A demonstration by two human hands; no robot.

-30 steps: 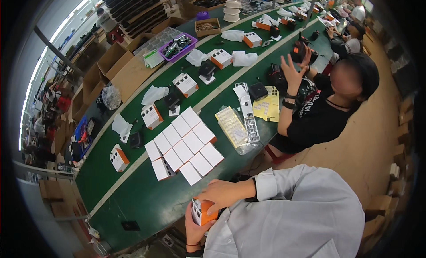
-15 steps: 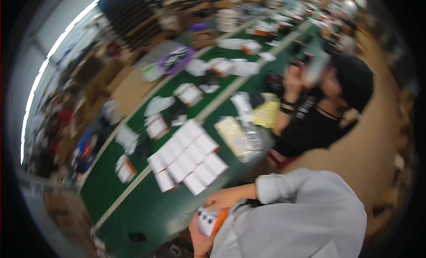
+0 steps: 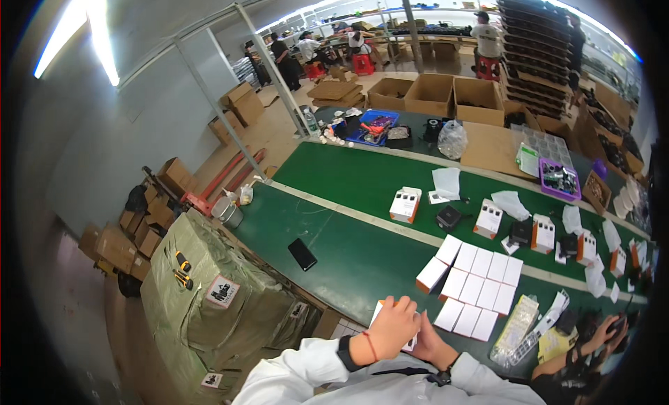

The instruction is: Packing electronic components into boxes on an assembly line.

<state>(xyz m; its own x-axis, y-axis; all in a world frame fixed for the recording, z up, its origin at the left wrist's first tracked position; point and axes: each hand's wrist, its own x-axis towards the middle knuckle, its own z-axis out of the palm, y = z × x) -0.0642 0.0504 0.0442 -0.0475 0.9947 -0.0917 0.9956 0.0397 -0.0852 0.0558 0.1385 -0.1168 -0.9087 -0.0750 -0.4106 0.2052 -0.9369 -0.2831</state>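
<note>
Just in front of my body, at the near edge of the green table, I hold a small white-and-orange box [image 3: 411,344] between both hands. My left hand [image 3: 391,327], with a red string and a dark band at the wrist, lies over the top of the box with its fingers curled round it. On the other side, my right hand [image 3: 431,344] grips the box's side. The two hands hide most of the box. Beyond my right hand stands a block of several white boxes [image 3: 477,283], packed side by side on the table.
A black phone [image 3: 302,254] lies on the table to the left. Across the strip, white-and-orange boxes [image 3: 405,204] stand beside dark devices [image 3: 448,217] and white bags. A wrapped green bale [image 3: 230,321] bears yellow cutters. At right, a co-worker's hands [image 3: 605,335] are near plastic packs [image 3: 517,328].
My view has swung to the left, bringing the phone and bale into sight. My left hand now covers the box's top, where my right hand was before.
</note>
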